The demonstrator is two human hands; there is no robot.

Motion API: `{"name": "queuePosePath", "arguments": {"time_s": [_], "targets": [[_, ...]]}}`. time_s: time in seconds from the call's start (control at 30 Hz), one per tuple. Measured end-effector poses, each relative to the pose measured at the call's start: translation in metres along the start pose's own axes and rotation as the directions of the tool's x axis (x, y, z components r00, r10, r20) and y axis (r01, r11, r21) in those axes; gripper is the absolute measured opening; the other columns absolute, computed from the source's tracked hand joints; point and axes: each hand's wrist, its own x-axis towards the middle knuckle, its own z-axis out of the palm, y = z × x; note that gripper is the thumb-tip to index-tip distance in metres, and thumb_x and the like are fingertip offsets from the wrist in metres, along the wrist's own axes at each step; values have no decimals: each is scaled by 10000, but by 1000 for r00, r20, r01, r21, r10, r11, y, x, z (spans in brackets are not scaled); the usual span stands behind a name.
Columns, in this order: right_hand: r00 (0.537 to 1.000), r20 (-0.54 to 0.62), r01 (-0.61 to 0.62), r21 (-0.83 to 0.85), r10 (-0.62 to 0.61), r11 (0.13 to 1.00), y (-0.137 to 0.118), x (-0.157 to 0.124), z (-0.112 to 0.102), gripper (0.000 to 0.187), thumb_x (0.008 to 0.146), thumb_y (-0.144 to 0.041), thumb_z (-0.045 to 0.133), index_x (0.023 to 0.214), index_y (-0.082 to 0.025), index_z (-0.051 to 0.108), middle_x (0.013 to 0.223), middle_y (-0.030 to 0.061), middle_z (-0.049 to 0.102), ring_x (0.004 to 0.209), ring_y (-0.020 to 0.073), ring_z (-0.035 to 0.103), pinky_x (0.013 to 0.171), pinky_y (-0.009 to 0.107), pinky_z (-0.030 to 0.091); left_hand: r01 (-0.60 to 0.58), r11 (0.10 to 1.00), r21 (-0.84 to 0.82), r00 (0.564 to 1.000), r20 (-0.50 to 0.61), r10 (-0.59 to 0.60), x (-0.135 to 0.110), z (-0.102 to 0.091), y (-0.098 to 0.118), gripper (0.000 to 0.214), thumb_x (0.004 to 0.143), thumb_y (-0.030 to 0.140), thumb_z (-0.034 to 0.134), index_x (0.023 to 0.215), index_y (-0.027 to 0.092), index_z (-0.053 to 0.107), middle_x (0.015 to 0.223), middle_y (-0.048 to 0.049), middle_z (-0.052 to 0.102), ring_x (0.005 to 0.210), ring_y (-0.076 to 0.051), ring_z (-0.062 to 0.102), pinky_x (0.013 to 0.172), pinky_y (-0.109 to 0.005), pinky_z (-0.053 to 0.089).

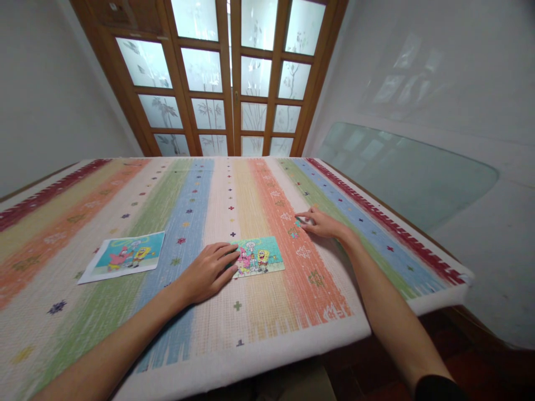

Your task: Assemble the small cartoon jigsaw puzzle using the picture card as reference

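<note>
Far left: print [129,255] flat on the striped cloth [37,323], with pink and yellow cartoon figures on teal; the likely reference, well apart from both hands.

Next: left hand [213,272], palm down, fingers extended side by side, fingertips over the puzzle's left edge. Reads as steadying rather than gripping.

Centre: puzzle [263,257], flat on the cloth, its figures resembling those on the print. Visible portion looks joined into one panel; judged mostly assembled. Upper left partly covered by fingers, so gaps there cannot be ruled out.

Right of it: loose pieces [293,233], small, teal and pink, apart from the panel; judged left to fit. Exact count unclear. Right hand [324,224] beside them, thumb and fingers near a small greyish item [307,220]; cannot tell whether pinched.

Hands well apart. Containers: none noted; pieces lie directly on the cloth.
</note>
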Motion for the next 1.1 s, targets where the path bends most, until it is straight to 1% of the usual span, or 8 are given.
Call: {"name": "queuePosePath", "arguments": {"time_s": [0.17, 0.3, 0.5, 0.73, 0.87, 0.93, 1.0, 1.1], "targets": [[999, 17, -38, 6, 38, 999, -1, -1, -1, 374, 892, -239, 631, 1248, -197, 734, 1018, 115, 644, 908, 241, 639, 937, 429, 520, 4, 1000, -2, 1000, 8, -4, -1, 1, -1, 346, 1065, 327, 483, 1370, 211, 600, 1356, -97, 672, 1246, -277, 595, 1043, -507, 510], [1000, -4, -12, 41, 12, 999, -5, -1, -2, 410, 864, -228, 661, 1268, -213, 724, 1012, 108, 642, 834, 222, 617, 878, 406, 533, 1, 1000, -4, 1000, 7, -1, 0, 0, 0, 350, 1065, 327, 487, 1376, 210, 594, 1355, -96, 671, 1248, -271, 594, 1052, -495, 505], [1000, 14, 12, 66, -12, 998, -12, 0, -1, 244, 868, -268, 705, 1088, -195, 781, 1028, 104, 625, 793, 188, 596, 841, 362, 519, -10, 1000, -11, 1000, -1, 10, 0, -1, 1, 355, 1068, 323, 473, 1389, 217, 581, 1342, -97, 673, 1248, -269, 596, 1053, -496, 507], [999, -2, 48, 68, -48, 997, -8, 3, 3, 137, 846, -245, 718, 976, -206, 738, 998, 74, 644, 788, 175, 585, 805, 330, 506, -16, 1000, -14, 1000, -3, 16, 2, -3, 3, 366, 1063, 318, 477, 1406, 213, 551, 1336, -101, 671, 1231, -269, 606, 1048, -498, 510], [998, -32, 53, 78, -51, 996, -10, 2, 2, 106, 814, -244, 730, 910, -209, 701, 945, 71, 668, 801, 189, 595, 780, 325, 502, -35, 999, -3, 999, -28, 35, 4, -4, 5, 354, 1069, 311, 458, 1395, 201, 540, 1311, -105, 676, 1205, -264, 612, 1026, -483, 523], [999, -37, 33, 105, -29, 994, -13, 2, 1, 78, 809, -223, 706, 883, -210, 683, 883, 61, 686, 767, 187, 594, 738, 313, 489, -38, 999, -2, 999, -37, 38, 4, -4, 5, 348, 1064, 306, 463, 1383, 197, 547, 1307, -105, 676, 1202, -263, 609, 1020, -475, 524], [1000, -15, 4, 145, -1, 989, -19, 2, 0, 43, 818, -202, 661, 859, -206, 674, 813, 46, 697, 712, 176, 587, 691, 299, 470, -28, 1000, -3, 999, -45, 28, 3, -4, 4, 341, 1057, 284, 462, 1370, 192, 559, 1312, -106, 673, 1205, -265, 603, 1022, -478, 518], [1000, 7, 0, 213, -2, 977, -35, 3, -1, 70, 837, -209, 618, 849, -195, 685, 772, 35, 716, 668, 162, 585, 658, 290, 453, -18, 1000, 0, 998, -66, 18, 2, -6, 2, 344, 1048, 224, 426, 1357, 183, 570, 1303, -108, 674, 1190, -264, 602, 1009, -483, 518]]}}
